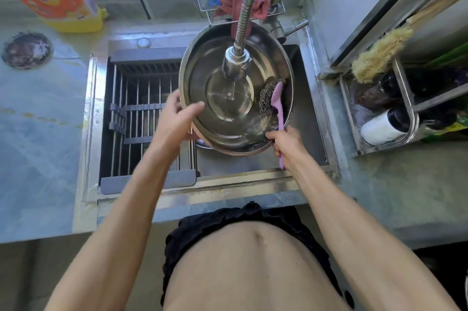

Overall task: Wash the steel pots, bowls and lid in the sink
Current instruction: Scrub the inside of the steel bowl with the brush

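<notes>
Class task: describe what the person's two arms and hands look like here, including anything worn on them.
Both forearms are bare to the frame's edge: no sleeves show. The left hand and right hand wear no gloves, and no rings, watch or bracelets are visible. Both arms are slim.

Glossy steel pot (215,62); rough wire scrubber (268,94), plastic handle

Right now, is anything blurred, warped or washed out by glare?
Head view: left hand motion-blurred on the steel bowl rim; wide-angle bending at the counter edges; daylight glare on the left countertop; scrubber fairly sharp.
</notes>
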A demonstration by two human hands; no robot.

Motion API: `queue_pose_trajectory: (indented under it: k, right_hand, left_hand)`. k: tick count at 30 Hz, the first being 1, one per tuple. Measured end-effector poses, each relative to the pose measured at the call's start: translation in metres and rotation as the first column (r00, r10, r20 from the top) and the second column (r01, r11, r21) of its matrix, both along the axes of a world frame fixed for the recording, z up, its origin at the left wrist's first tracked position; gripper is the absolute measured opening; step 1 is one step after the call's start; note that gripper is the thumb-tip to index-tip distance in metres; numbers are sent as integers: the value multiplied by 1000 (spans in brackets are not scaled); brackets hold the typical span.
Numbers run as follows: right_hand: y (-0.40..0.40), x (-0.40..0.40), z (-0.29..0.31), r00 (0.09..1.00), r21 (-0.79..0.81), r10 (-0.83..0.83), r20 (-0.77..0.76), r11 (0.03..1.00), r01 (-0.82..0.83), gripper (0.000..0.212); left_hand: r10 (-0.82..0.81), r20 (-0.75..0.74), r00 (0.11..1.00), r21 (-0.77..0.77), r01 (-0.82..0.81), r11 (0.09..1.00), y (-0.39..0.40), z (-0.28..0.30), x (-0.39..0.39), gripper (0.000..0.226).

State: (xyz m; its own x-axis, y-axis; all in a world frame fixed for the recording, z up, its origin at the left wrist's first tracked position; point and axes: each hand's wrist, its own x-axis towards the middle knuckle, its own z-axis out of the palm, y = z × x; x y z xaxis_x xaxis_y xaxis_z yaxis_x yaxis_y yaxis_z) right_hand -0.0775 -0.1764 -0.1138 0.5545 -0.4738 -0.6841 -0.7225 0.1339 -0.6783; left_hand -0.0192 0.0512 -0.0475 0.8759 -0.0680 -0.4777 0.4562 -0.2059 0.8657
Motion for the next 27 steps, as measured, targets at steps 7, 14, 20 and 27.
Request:
queue_pose_trajectory:
  k: [7, 14, 20, 27]
  right_hand:
    - [-3, 11, 12, 994, -132, 105, -18, 986, -106, 14]
    - [-5, 9, 27, 814, -540, 574, -94, 657, -526, 53]
    - [28, 14, 47, 494, -457, 751, -438, 287, -842, 41]
    - [39, 23, 50, 471, -401, 798, -375, 319, -859, 38]
  left_hand:
    - [-383, -223, 896, 174, 424, 889, 18, 45, 61, 31]
    - [-89, -113, 990, 122, 103, 987, -1, 6, 32, 57]
    - [83, 213, 973, 150, -117, 982, -30, -15, -15, 25]
    - [152, 367, 918, 84, -196, 977, -39, -29, -37, 39]
